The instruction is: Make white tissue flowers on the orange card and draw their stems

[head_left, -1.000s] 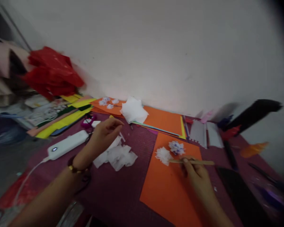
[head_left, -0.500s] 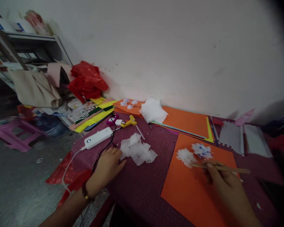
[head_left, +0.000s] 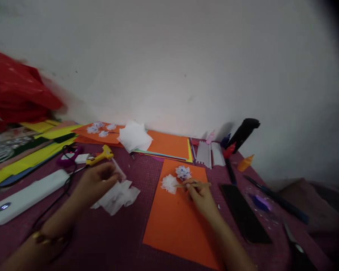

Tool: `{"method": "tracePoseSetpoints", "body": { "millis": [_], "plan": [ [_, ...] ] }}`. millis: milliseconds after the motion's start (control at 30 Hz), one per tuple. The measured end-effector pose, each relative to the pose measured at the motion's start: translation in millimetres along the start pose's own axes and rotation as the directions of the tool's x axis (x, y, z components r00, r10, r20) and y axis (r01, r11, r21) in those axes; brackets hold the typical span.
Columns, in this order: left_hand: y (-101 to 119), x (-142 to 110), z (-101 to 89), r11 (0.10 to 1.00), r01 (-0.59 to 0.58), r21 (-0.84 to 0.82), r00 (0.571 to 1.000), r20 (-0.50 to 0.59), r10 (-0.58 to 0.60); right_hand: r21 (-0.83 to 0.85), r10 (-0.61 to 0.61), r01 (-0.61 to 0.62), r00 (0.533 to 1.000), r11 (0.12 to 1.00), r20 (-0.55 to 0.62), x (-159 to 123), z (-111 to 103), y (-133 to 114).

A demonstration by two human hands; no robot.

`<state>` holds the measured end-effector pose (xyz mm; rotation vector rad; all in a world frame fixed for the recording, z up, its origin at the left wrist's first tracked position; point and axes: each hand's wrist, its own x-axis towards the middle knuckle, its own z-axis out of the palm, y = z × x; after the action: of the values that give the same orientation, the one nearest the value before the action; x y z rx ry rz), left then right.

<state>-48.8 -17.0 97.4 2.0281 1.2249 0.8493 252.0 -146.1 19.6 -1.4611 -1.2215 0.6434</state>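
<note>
Pale wall (head_left: 169,75) bkgd, purple tabletop (head_left: 121,241). Head cam: I see R hand (head_left: 200,192) pinching a thin stick (head_left: 206,184), tip at the white flower (head_left: 168,183) on the orange sheet (head_left: 172,229). L hand (head_left: 97,183) half-curled nr crumpled tissue (head_left: 118,197); can't tell if it's gripping. I'd press v. lightly, stick low, so nothing crushes.

I have both bare hands on camera, the left hand (head_left: 93,185) and the right hand (head_left: 199,194), their nails too blurred for me to read. Around the left wrist I see one bracelet (head_left: 42,238), dark, with rounded gold-coloured beads (head_left: 36,236) that give off a dull shine; its stringing is too soft to make out. The left forearm (head_left: 63,212) shows uncovered. So does the right forearm (head_left: 231,239), nearer the right edge of the table (head_left: 124,241), wrist bare and slender.
</note>
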Motion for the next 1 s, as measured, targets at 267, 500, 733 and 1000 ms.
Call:
{"method": "tracePoseSetpoints", "body": {
  "millis": [267, 500, 733, 1000],
  "plan": [
    [23, 39, 148.6, 0.730, 0.167, -0.663, 0.951, 0.304, 0.058, -0.178, -0.065, 0.103, 0.976, 0.979, 0.207, -10, 3, -9],
    [-2, 25, 162.5, 0.613, 0.331, -0.717, 0.913, 0.409, -0.015, -0.399, -0.089, 0.120, 0.991, 0.909, 0.096, -6, -7, -14],
    [3, 29, 160.4, 0.365, 0.413, -0.834, 0.904, 0.425, -0.051, -0.220, -0.087, 0.104, 0.993, 0.970, 0.084, -6, 0, -13],
    [-4, 30, 163.3, 0.368, 0.418, -0.831, 0.902, 0.429, -0.055, -0.022, -0.021, 0.023, 0.997, 0.999, 0.080, 1, 20, 6]
  ]
}}
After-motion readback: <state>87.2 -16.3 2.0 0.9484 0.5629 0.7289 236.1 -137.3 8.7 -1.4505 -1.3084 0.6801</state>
